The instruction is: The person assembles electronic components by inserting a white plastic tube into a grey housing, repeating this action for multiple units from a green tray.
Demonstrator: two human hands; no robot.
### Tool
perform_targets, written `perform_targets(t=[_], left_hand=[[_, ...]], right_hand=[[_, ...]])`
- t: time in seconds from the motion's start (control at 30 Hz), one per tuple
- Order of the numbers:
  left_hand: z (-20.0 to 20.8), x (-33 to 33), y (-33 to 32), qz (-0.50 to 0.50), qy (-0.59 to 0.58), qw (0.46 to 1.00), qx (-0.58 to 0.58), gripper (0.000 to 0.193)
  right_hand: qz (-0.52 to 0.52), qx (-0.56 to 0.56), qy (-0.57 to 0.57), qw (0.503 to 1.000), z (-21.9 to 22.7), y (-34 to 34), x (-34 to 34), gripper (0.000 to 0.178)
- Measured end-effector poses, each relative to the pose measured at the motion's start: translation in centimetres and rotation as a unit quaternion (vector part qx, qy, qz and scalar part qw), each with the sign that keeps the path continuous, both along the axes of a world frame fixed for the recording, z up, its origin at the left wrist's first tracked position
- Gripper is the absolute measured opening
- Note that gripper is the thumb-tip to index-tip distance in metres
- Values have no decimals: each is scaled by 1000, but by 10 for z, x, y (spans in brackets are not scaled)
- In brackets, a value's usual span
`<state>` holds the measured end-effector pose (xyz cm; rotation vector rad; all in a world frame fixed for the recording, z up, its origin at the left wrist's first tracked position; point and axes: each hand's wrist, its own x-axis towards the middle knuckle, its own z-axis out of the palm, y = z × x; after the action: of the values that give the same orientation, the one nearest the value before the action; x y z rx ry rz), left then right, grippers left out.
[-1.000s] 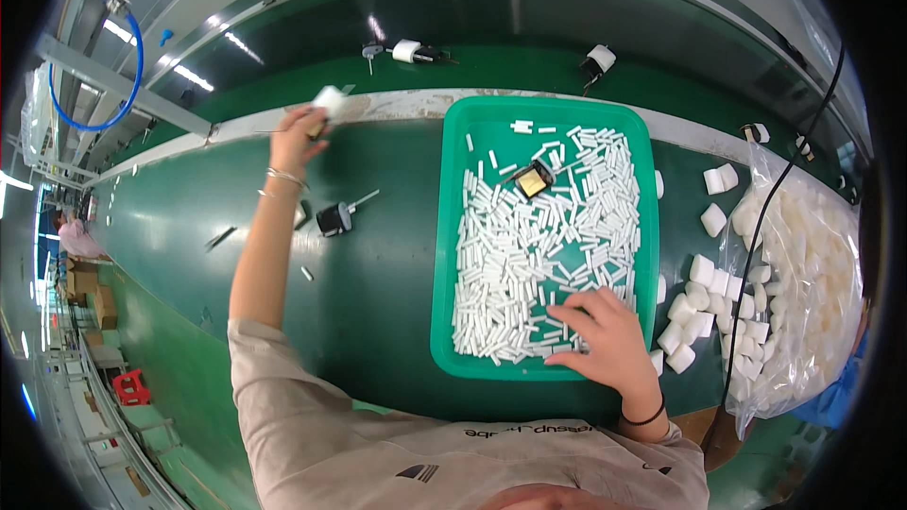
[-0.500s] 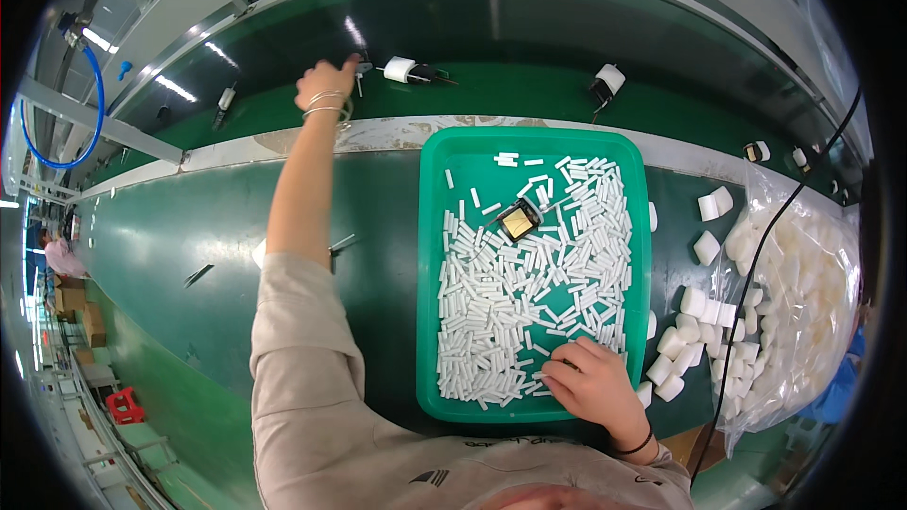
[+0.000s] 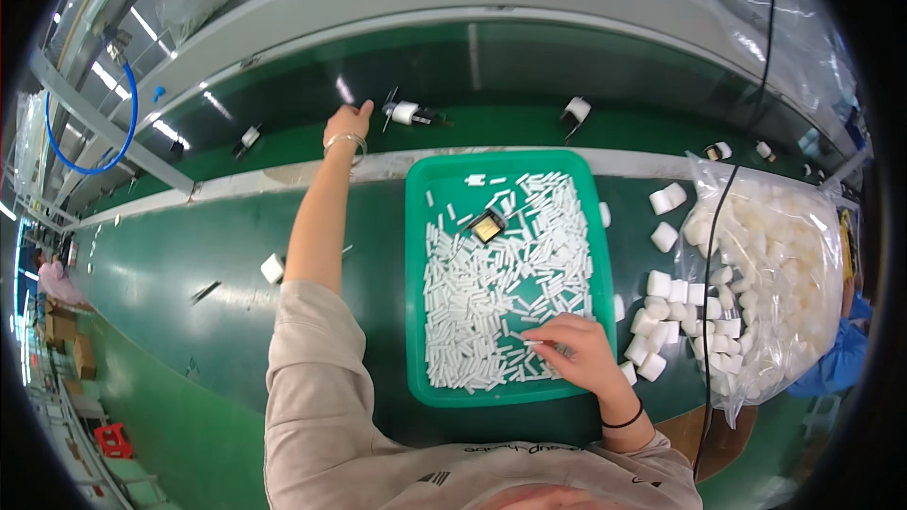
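My left hand (image 3: pixel 348 123) reaches across to the dark green belt, its fingers curled together; anything in them is hidden. Right beside its fingertips lies a black part with a white block and thin leads (image 3: pixel 404 112). Over the near right of a green tray (image 3: pixel 416 321), my right hand (image 3: pixel 578 351) pinches a small white tube (image 3: pixel 532 341) between thumb and finger. Loose white tubes (image 3: pixel 472 321) of the same kind cover much of the tray floor. On top of them, toward the far side, rests a black component with a gold-coloured face (image 3: pixel 488 227).
Right of the tray, white rounded blocks (image 3: pixel 652 326) lie beside a clear plastic bag (image 3: pixel 775 274) full of similar blocks. A black cable (image 3: pixel 710 255) hangs across it. Another black-and-white part (image 3: pixel 574 113) is on the belt. A white block (image 3: pixel 272 268) sits near my left arm.
The whole view has tilted upward, so the scene sits lower. My right hand has come off the tubes with one between its fingertips. My left hand stays by the belt part.
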<state>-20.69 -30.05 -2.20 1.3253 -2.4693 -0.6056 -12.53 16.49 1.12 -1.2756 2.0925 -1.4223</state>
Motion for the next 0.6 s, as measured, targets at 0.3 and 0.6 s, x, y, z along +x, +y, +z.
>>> perform_targets(t=[0.3, 0.6], left_hand=[[-6, -64, 6, -79, -86, 992, 53, 62], [60, 21, 90, -103, 391, 780, 477, 27]], right_hand=[[-28, -21, 90, 995, -12, -1, 0, 15], [-118, -39, -101, 987, -8, 6, -3, 11]])
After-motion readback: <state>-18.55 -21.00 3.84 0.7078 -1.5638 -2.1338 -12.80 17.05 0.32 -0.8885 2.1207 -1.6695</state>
